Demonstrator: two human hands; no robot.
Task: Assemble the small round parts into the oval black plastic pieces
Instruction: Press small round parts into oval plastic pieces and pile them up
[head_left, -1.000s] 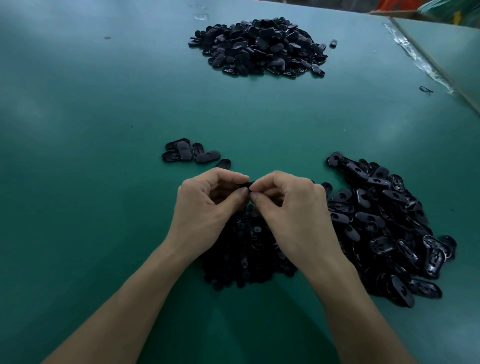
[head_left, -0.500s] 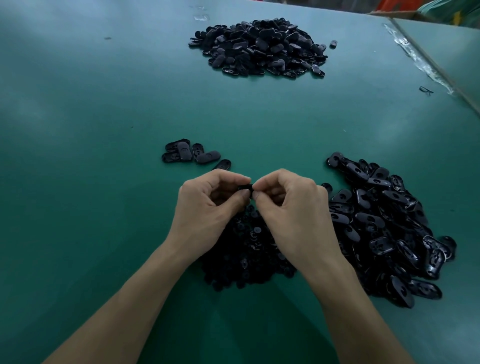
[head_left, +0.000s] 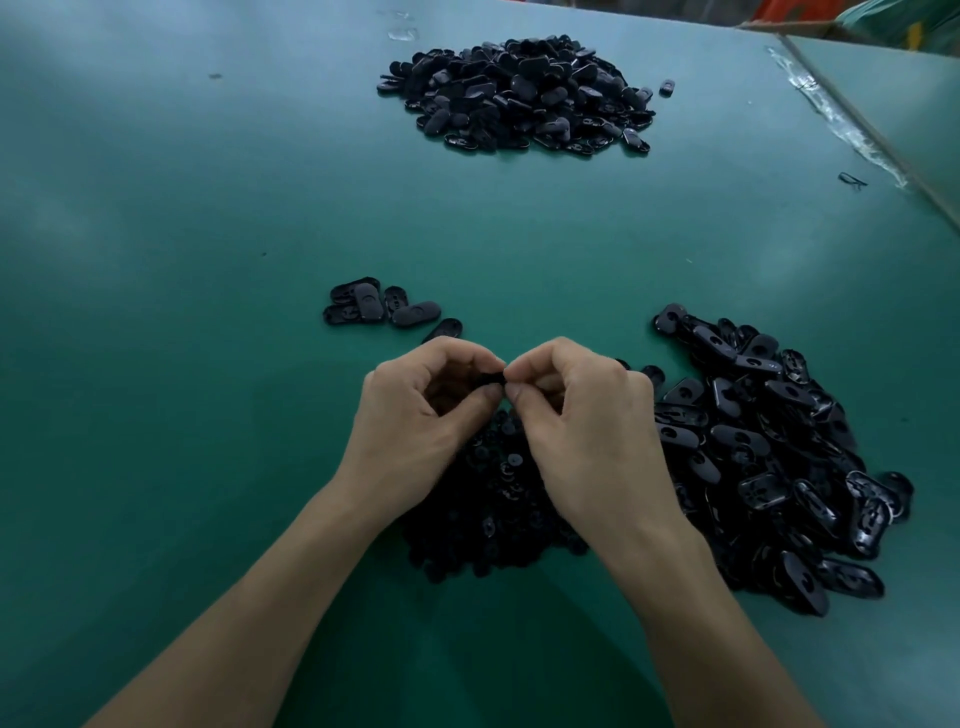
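At frame centre, the left hand (head_left: 415, 421) and right hand (head_left: 587, 431) pinch one small black piece (head_left: 491, 378) between curled fingertips (head_left: 515, 391), which hide the fit; seating it probably needs the round part square to the hole, pressed evenly. Round parts (head_left: 498, 499) heap beneath the wrists, oval pieces (head_left: 779, 457) lower right, another pile (head_left: 519, 93) at top centre.

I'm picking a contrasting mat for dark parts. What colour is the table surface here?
The table surface is plain teal green, with no pattern; the head view shows it clearly.
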